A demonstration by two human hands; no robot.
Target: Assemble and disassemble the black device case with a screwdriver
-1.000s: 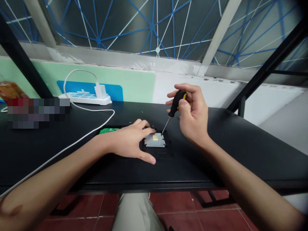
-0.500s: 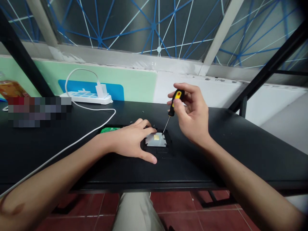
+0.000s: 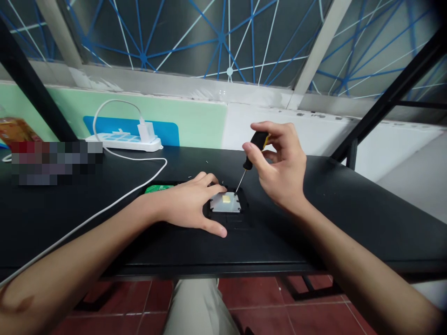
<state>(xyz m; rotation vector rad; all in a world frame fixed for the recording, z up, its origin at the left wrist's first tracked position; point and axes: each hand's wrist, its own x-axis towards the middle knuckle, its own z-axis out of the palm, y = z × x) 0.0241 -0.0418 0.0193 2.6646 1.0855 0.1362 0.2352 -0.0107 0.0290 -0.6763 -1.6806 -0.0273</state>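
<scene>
A small black device with a square metal plate (image 3: 225, 203) lies on the black table (image 3: 349, 214); a yellow patch sits on the plate. My left hand (image 3: 190, 204) lies flat on the device's left side, fingers spread, index fingertip at the plate's far left corner. My right hand (image 3: 279, 165) grips a black and yellow screwdriver (image 3: 252, 153) by its handle. The thin shaft slants down and its tip touches the plate's far right corner. A green circuit board (image 3: 159, 189) shows just left of my left wrist.
A white power strip (image 3: 122, 141) with a plugged charger stands at the table's back left. Its white cable (image 3: 104, 209) runs forward across the table under my left forearm. A bottle (image 3: 16, 130) stands at far left. Black frame posts rise at both sides.
My right hand's fingers have shifted around the screwdriver handle, turning it, while the tip stays at the same corner. My left hand has not moved.
</scene>
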